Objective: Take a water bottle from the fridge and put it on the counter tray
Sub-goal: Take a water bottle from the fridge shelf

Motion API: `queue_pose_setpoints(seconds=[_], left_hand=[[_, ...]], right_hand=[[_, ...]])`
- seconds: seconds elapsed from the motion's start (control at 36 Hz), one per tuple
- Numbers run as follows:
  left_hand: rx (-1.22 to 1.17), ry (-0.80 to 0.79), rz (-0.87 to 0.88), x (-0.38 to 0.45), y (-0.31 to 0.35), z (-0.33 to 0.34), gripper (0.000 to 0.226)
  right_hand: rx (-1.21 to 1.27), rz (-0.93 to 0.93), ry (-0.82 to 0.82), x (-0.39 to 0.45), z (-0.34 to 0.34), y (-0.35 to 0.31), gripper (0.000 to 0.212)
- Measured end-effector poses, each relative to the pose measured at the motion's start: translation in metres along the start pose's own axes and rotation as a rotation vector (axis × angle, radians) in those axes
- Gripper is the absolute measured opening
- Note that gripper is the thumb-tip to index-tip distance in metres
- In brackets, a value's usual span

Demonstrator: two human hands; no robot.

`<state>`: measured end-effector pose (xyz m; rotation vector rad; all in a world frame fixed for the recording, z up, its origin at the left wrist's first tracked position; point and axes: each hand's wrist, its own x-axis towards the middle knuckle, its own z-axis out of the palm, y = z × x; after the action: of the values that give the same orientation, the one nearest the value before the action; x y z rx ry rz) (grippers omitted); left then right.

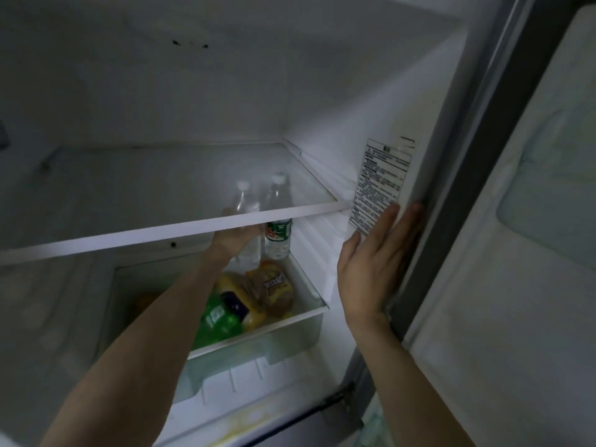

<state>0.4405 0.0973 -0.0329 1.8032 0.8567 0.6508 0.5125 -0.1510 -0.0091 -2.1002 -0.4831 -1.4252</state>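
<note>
The shelf (180, 225) edge is hiding the left hand's (237, 238) fingertips and the middle of the clear bottle (248, 250), so the grip is not showing. The labelled bottle (277, 235) is partly lying behind that edge too. The sticker (379, 183) print is reading too small. Both forearms are running off the bottom edge.

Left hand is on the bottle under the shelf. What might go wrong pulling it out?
1. The second bottle stands right beside the gripped bottle; dragging sideways may tip it.
2. The glass shelf edge sits just above the left hand, so lifting too early could knock the cap against it.
3. The open drawer of food lies below; a slip would likely drop the bottle into it.
</note>
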Motion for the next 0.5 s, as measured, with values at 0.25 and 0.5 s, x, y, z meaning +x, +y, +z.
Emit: queue_pose_setpoints(seconds=[0.25,0.5], left_hand=[[-0.019,0.032,-0.049,-0.08,-0.017,-0.039,0.071],[-0.016,0.13,0.099,-0.2,-0.039,-0.075,0.069]], right_hand=[[0.077,-0.023,-0.394,-0.032,-0.035,-0.005,0.079],[0.403,-0.419,-0.821,-0.168,-0.115,-0.022,0.05]])
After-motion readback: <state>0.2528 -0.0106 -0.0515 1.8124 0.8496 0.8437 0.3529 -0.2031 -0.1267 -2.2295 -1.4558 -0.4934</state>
